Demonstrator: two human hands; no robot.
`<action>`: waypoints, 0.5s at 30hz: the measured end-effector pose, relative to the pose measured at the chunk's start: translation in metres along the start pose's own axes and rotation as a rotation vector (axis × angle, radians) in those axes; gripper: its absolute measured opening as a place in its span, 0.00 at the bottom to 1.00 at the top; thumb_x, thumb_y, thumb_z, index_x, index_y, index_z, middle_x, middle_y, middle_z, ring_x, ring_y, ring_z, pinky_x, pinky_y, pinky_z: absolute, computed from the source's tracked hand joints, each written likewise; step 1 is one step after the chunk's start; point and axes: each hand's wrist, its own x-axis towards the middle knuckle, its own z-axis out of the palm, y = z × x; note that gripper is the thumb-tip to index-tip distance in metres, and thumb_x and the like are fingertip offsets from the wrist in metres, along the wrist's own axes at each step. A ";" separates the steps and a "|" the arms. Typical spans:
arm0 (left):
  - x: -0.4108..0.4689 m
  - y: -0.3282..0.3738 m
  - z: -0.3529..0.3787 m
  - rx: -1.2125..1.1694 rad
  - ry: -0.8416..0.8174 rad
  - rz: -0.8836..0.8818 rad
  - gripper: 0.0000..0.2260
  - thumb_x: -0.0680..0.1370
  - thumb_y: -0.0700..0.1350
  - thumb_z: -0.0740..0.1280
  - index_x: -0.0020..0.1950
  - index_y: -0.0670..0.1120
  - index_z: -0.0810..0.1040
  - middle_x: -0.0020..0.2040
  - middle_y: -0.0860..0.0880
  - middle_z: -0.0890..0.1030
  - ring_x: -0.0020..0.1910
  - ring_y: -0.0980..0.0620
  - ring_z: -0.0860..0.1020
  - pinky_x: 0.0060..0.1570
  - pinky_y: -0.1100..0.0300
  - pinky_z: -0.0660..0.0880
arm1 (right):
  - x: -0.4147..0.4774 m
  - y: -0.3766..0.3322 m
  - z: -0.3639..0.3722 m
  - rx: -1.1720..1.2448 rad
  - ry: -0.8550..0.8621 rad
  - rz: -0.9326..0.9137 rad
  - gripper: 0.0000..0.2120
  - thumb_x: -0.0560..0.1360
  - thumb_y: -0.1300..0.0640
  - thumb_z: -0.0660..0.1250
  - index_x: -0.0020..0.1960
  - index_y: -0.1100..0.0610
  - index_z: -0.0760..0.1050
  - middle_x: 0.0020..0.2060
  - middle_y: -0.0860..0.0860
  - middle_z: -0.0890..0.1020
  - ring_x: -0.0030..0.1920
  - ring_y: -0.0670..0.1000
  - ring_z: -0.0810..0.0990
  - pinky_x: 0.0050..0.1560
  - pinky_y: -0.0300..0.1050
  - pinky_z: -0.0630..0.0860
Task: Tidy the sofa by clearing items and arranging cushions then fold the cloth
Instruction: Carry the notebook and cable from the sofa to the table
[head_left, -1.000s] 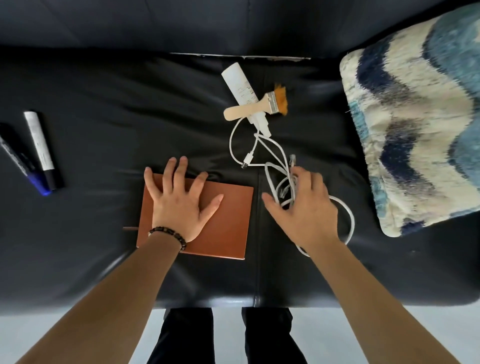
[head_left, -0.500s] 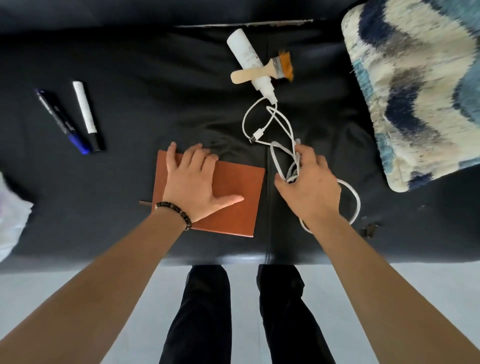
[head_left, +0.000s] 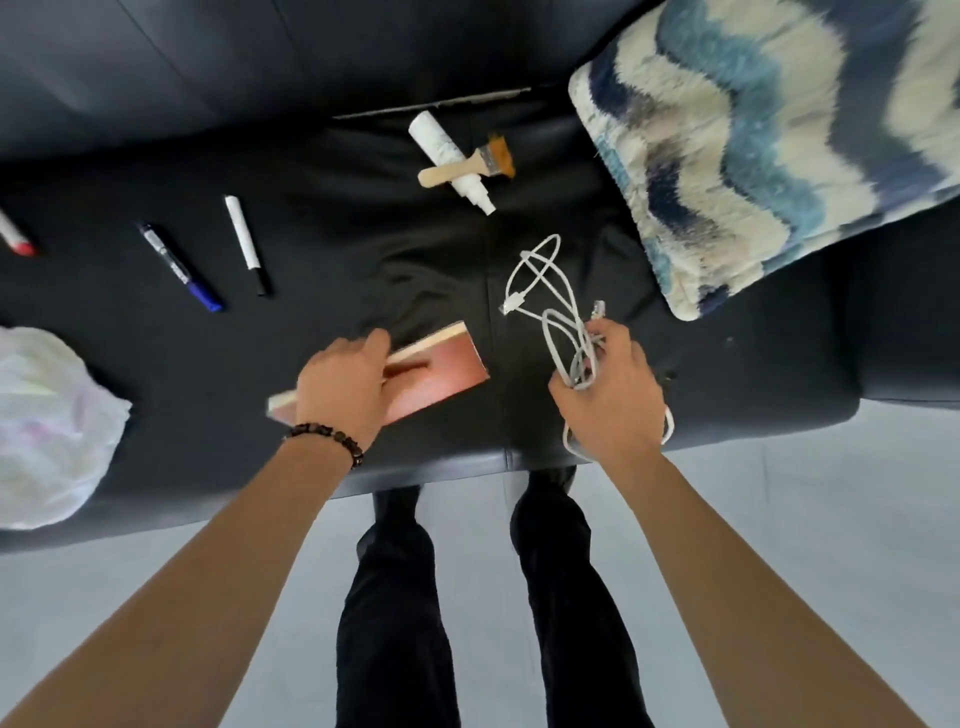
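Clearing explained the 2 grips: left hand clasped the tilted notebook, right hand clutched the bunched cable.

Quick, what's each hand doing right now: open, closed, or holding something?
Left hand: gripping the notebook, which is tilted on the sofa.
Right hand: gripping the bundled cables.
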 end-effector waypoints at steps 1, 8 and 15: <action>-0.018 0.005 -0.018 -0.091 0.031 -0.079 0.22 0.75 0.62 0.64 0.40 0.43 0.67 0.29 0.51 0.69 0.28 0.47 0.69 0.29 0.55 0.67 | -0.014 -0.007 -0.013 0.028 0.013 0.001 0.27 0.71 0.48 0.72 0.67 0.48 0.66 0.57 0.50 0.75 0.54 0.56 0.78 0.46 0.45 0.68; -0.127 0.030 -0.179 -0.801 0.178 -0.501 0.17 0.78 0.59 0.63 0.49 0.45 0.73 0.40 0.56 0.77 0.39 0.60 0.76 0.36 0.66 0.69 | -0.137 -0.070 -0.113 0.338 0.150 0.044 0.34 0.66 0.35 0.74 0.67 0.45 0.67 0.60 0.45 0.75 0.56 0.46 0.76 0.54 0.43 0.73; -0.196 0.039 -0.318 -0.979 0.275 -0.304 0.08 0.77 0.57 0.65 0.42 0.55 0.71 0.41 0.58 0.78 0.41 0.59 0.76 0.40 0.61 0.71 | -0.257 -0.133 -0.191 0.563 0.373 0.046 0.25 0.71 0.47 0.74 0.64 0.44 0.68 0.52 0.44 0.79 0.50 0.45 0.80 0.55 0.47 0.77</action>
